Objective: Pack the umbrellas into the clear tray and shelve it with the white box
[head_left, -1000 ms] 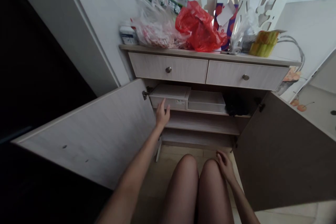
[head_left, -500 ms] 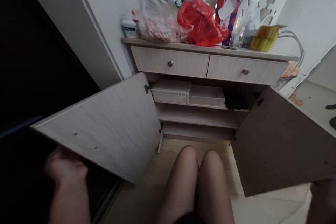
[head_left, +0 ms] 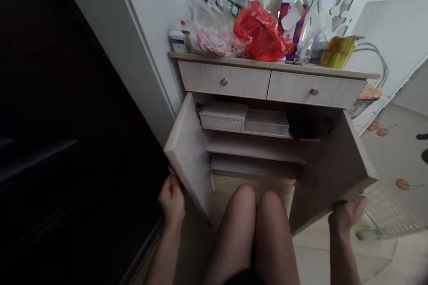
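Observation:
A pale wood-grain cabinet stands before me with both its doors partly open. My left hand is closed at the outer edge of the left cabinet door, its fingertips pinched by a small dark fitting on the outer face. On the other side, my right hand curls at the lower outer edge of the right cabinet door; some of its fingers are hidden behind the door. Inside, a white drawer box and a clear shallow bin sit on the upper shelf, beside a dark bundle.
Two closed drawers with round knobs run above the doors. The cabinet top holds a red plastic bag, clear bags, a white bottle and a yellow package. My knees are between the doors. A dark panel fills the left.
Both doors have swung inward, from wide open to partly closed. My left hand has moved right and my right hand left along with them. The view has shifted slightly.

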`<state>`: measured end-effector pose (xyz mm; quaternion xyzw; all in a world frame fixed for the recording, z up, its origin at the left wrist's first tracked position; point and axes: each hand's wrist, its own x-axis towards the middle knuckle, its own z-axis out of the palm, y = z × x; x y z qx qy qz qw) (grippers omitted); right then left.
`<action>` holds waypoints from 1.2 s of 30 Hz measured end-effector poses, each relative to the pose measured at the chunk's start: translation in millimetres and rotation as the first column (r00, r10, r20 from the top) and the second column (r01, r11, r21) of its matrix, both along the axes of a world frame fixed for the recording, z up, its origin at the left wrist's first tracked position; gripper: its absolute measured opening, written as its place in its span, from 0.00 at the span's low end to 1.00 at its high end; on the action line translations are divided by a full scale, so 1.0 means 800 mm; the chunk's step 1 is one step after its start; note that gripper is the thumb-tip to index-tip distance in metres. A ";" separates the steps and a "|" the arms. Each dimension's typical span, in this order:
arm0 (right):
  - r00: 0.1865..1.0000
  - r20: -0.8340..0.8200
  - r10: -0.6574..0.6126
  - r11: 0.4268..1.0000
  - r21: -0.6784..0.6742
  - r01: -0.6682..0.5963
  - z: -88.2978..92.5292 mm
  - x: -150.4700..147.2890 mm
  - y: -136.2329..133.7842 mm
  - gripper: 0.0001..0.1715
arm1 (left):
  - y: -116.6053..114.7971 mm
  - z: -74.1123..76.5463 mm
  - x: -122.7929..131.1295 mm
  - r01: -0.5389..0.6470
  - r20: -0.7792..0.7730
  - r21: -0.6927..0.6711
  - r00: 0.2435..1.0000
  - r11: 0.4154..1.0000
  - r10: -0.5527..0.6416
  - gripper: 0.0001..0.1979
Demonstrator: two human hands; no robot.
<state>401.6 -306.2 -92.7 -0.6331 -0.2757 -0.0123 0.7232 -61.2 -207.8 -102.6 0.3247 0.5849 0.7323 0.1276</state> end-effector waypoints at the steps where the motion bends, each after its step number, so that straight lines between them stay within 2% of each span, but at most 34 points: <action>1: 0.999 0.009 -0.048 0.999 -0.002 0.048 -0.001 -0.012 0.008 0.24 | 0.002 -0.005 0.013 0.046 -0.081 0.011 0.996 0.999 -0.045 0.25; 3: 0.996 0.080 -0.027 0.999 -0.030 0.029 -0.001 -0.036 0.026 0.24 | 0.010 -0.008 0.039 0.147 -0.231 0.028 0.963 0.989 -0.136 0.25; 6: 0.952 0.240 0.190 0.982 -0.060 -0.180 0.004 -0.064 0.059 0.24 | 0.032 -0.002 0.082 0.288 -0.379 0.049 0.891 0.956 -0.249 0.23; 9: 0.865 0.347 0.361 0.932 -0.143 -0.332 0.014 -0.085 0.106 0.23 | 0.065 0.005 0.129 0.416 -0.448 0.050 0.822 0.908 -0.352 0.21; 13: 0.815 0.375 0.441 0.888 -0.314 -0.336 0.027 -0.113 0.182 0.24 | 0.115 0.014 0.185 0.501 -0.482 -0.029 0.751 0.865 -0.451 0.19; 17: 0.797 0.412 0.442 0.842 -0.498 -0.209 0.041 -0.137 0.246 0.25 | 0.159 0.030 0.226 0.461 -0.534 -0.222 0.680 0.859 -0.502 0.13; 21: 0.765 0.452 0.458 0.782 -0.614 -0.106 0.057 -0.148 0.285 0.25 | 0.187 0.049 0.252 0.367 -0.581 -0.378 0.621 0.850 -0.526 0.12; 28: 0.750 0.419 0.512 0.680 -0.731 -0.056 0.082 -0.151 0.318 0.25 | 0.214 0.069 0.270 0.289 -0.599 -0.502 0.563 0.815 -0.569 0.14; 36: 0.767 0.394 0.507 0.658 -0.752 -0.049 0.087 -0.154 0.331 0.25 | 0.230 0.079 0.279 0.247 -0.577 -0.589 0.537 0.769 -0.615 0.14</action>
